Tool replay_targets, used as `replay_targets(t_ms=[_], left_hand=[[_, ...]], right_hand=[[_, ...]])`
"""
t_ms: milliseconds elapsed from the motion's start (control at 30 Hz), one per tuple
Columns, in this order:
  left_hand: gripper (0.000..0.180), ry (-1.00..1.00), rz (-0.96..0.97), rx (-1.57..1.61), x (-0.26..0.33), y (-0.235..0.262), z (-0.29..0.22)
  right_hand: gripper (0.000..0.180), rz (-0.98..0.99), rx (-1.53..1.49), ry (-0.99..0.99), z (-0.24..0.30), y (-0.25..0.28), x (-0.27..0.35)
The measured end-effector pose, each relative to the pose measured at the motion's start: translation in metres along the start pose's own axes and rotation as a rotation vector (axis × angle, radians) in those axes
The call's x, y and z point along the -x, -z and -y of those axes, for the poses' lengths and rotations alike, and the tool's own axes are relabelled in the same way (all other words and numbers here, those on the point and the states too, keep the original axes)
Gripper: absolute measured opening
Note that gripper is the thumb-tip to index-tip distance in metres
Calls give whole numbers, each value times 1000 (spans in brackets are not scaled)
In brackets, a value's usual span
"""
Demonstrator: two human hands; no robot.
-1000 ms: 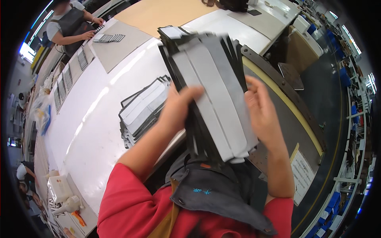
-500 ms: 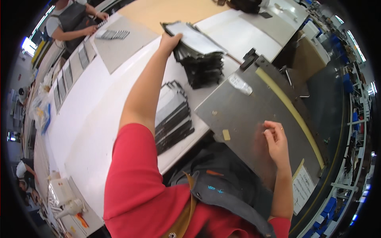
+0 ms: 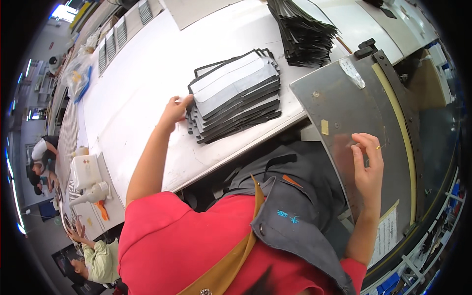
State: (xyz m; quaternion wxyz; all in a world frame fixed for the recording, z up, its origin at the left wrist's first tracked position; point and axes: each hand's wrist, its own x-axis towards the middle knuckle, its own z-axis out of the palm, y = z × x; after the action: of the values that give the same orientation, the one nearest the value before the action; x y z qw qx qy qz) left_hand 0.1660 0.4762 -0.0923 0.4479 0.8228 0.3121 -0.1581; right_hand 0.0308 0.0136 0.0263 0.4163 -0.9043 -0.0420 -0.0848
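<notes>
On the white table [image 3: 142, 83], just under 12 o'clock of the view: a stack of pale grey panels with dark edges [image 3: 236, 93], layers unevenly fanned, the top panel's long axis running roughly from between 8 and 9 to between 2 and 3 o'clock. Left hand [image 3: 177, 110] is the nearer one, at the stack's 8-to-9 o'clock end; from its grip the stack lies toward 2 to 3 o'clock, so the long axis points nearly away from the fingers. Fingers bent at the panel corner; cannot tell whether they pinch it or only rest beside it. Right hand [image 3: 368, 162] well apart, at 4 o'clock from the stack, above a grey metal plate [image 3: 346, 103]; its grip is loosely curled, nothing visible in it. Second, darker stack [image 3: 307, 37] near the first, toward 2 o'clock. Markings: a whitish tag [image 3: 351, 73] on the plate, its print too small to read; a scrap of yellow tape [image 3: 325, 127], no writing made out; a printed sheet [image 3: 386, 236] beyond the right forearm, toward 5 o'clock, lines present but not legible; blue stitched characters on the dark apron [image 3: 280, 228], not transcribed. Farther out at 8 o'clock, a white container [image 3: 86, 172] bears small reddish marks, unresolved. No brand noted.
</notes>
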Motion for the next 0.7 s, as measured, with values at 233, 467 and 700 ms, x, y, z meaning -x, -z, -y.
replay_targets(t_ms=[233,467,700], left_hand=[[70,2,188,225,8,-19,-10],[45,-297,113,391,9,-36,-25],[41,-367,-55,238,26,-39,-44]], right_hand=[[16,11,33,52,15,-5,15],[13,-36,-35,2,13,-1,33],[13,-88,-78,69,15,5,37]])
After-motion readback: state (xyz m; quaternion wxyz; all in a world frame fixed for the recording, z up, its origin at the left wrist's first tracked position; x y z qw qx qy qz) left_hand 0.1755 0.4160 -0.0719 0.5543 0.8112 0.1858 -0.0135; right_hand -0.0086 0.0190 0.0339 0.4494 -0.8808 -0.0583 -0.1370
